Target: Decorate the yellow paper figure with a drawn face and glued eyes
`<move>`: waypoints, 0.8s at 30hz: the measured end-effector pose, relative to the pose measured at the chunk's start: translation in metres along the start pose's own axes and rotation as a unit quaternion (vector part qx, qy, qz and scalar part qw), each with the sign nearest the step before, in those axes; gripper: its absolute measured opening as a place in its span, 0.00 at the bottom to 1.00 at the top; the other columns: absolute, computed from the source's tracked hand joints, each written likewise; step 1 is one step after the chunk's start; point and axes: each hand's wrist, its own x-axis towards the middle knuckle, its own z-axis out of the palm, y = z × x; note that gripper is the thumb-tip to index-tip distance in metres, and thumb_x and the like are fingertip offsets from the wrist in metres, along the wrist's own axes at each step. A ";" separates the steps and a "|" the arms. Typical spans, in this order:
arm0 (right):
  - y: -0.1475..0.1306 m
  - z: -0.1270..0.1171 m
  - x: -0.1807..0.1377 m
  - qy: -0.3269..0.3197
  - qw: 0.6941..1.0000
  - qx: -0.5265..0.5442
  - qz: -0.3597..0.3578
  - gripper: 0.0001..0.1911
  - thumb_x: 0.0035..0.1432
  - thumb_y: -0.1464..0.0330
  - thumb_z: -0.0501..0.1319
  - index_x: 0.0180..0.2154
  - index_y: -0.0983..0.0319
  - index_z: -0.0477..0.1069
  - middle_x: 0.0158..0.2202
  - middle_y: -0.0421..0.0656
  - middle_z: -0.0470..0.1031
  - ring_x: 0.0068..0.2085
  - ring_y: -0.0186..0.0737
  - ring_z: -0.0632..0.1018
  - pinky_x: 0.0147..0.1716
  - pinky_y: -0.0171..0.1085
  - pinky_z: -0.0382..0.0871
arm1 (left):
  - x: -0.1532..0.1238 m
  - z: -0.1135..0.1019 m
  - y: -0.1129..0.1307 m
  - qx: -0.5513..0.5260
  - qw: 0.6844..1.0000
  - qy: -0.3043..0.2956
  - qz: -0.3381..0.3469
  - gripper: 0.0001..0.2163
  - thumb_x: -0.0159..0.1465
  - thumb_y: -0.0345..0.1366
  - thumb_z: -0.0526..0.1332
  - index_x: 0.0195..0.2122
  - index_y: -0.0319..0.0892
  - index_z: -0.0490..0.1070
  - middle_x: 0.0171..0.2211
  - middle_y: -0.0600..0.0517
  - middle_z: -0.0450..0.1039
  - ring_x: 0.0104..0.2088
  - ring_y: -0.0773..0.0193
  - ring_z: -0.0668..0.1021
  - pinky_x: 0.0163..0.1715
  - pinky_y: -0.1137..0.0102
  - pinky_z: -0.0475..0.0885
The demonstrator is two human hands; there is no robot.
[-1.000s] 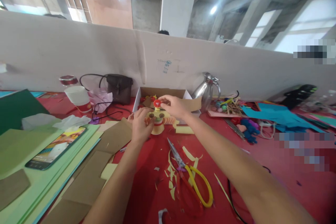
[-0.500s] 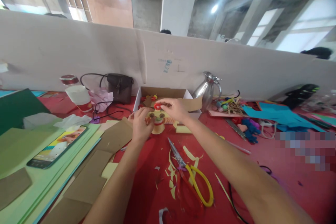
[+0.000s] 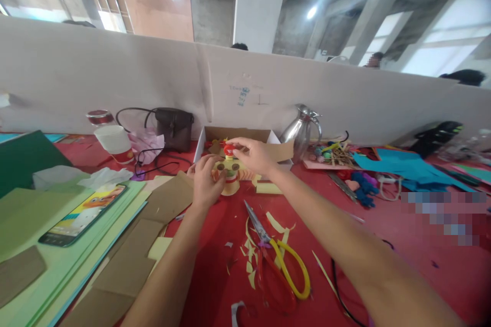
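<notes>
Near the white box, a yellow paper craft figure (image 3: 231,188) with two round brown eye-like discs stands on the red tabletop. My left hand (image 3: 207,176) is curled round its left side, fingers bent and thumb against it. At the figure's top, my right hand (image 3: 251,156) pinches a small red piece (image 3: 229,149) between thumb and fingers. Just under that piece shows a bit of yellow; whether the two are joined I cannot tell. Orange pleated strips (image 3: 247,176) stick out on the figure's right.
Scissors (image 3: 274,253) with red and yellow handles lie among paper scraps. Behind the hands sits a white cardboard box (image 3: 200,145), with a metal jug (image 3: 300,130) beside it. A phone (image 3: 84,214) rests on green paper. Coloured craft bits (image 3: 362,186) lie right.
The red piece in my right hand has risen slightly and turned, and yellow now shows beneath it. My left hand keeps its hold. Part of a person has appeared beyond the partition.
</notes>
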 end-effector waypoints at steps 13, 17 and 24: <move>-0.008 -0.007 0.001 0.007 1.000 0.015 0.014 0.16 0.59 0.76 0.58 0.46 0.56 0.76 0.44 0.41 0.81 0.46 0.37 0.80 0.46 0.41 0.75 | 0.001 -0.002 0.003 0.006 1.000 0.007 0.014 0.17 0.59 0.35 0.64 0.50 0.48 0.68 0.53 0.48 0.73 0.56 0.52 0.71 0.54 0.57 0.57; -0.011 -0.009 0.001 0.008 1.000 0.016 0.017 0.16 0.59 0.76 0.58 0.46 0.56 0.76 0.44 0.41 0.81 0.46 0.37 0.80 0.47 0.41 0.76 | 0.001 -0.004 0.002 0.008 1.000 0.016 0.012 0.17 0.60 0.37 0.64 0.50 0.49 0.68 0.52 0.48 0.73 0.55 0.52 0.71 0.54 0.58 0.58; -0.013 -0.009 0.000 0.011 1.000 0.009 0.024 0.15 0.60 0.76 0.59 0.47 0.59 0.76 0.44 0.42 0.81 0.45 0.37 0.80 0.46 0.39 0.75 | 0.001 -0.005 0.002 0.008 1.000 0.024 0.011 0.17 0.60 0.36 0.63 0.51 0.49 0.69 0.52 0.49 0.72 0.55 0.52 0.71 0.53 0.58 0.59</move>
